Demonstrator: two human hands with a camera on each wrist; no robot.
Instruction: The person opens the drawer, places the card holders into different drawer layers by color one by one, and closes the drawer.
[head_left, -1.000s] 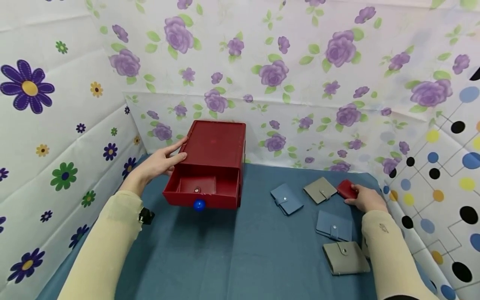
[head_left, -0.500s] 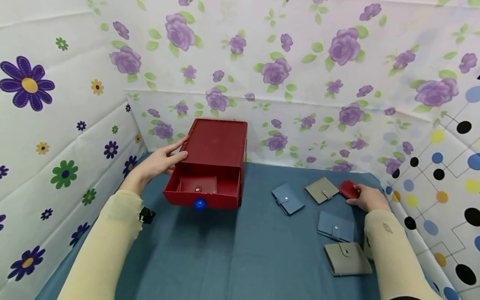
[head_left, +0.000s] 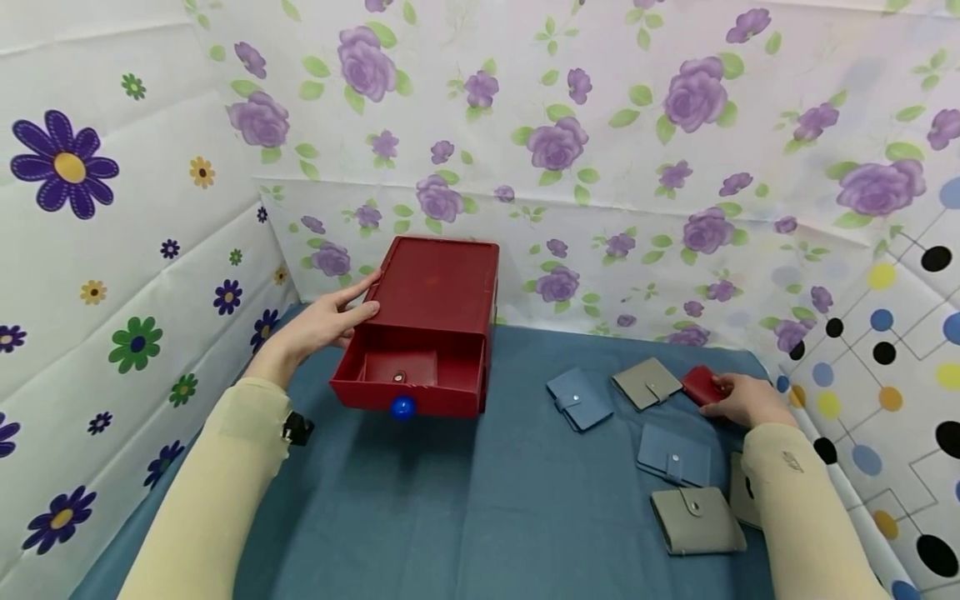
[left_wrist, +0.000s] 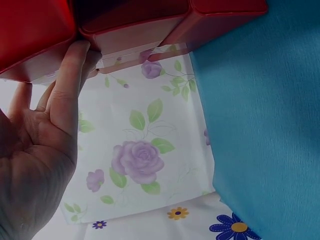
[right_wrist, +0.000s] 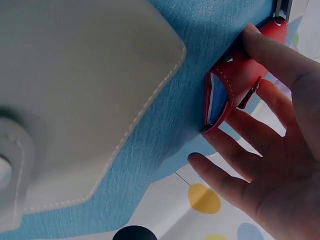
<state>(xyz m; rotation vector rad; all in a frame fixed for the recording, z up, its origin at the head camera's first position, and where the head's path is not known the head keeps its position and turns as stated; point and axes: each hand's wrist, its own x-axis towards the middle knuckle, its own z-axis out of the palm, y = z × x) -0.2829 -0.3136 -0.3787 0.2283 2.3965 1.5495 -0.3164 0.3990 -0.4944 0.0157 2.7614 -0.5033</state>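
A small red card wallet (head_left: 702, 385) lies at the right rear of the blue cloth. My right hand (head_left: 753, 402) pinches it, thumb on one side and fingers on the other; the right wrist view shows the wallet (right_wrist: 240, 75) tipped up, blue inner sleeves at its end. On the left stands a red drawer box (head_left: 435, 283), its drawer (head_left: 420, 400) pulled out, a blue knob (head_left: 402, 407) at its front. My left hand (head_left: 322, 325) rests against the box's left side with extended fingers. In the left wrist view the fingers (left_wrist: 70, 85) touch the box from beside.
Several snap wallets lie on the cloth (head_left: 540, 500): blue (head_left: 579, 400) and grey (head_left: 647, 383) towards the back, blue (head_left: 675, 456) and grey (head_left: 699, 521) nearer. Another grey one (head_left: 744, 492) is partly under my right sleeve. Patterned sheets (head_left: 600, 167) wall the sides and back.
My right forearm has shifted slightly right, showing more of the grey wallet beside it. The red wallet stays in nearly the same place. My left hand and the drawer box look unchanged.
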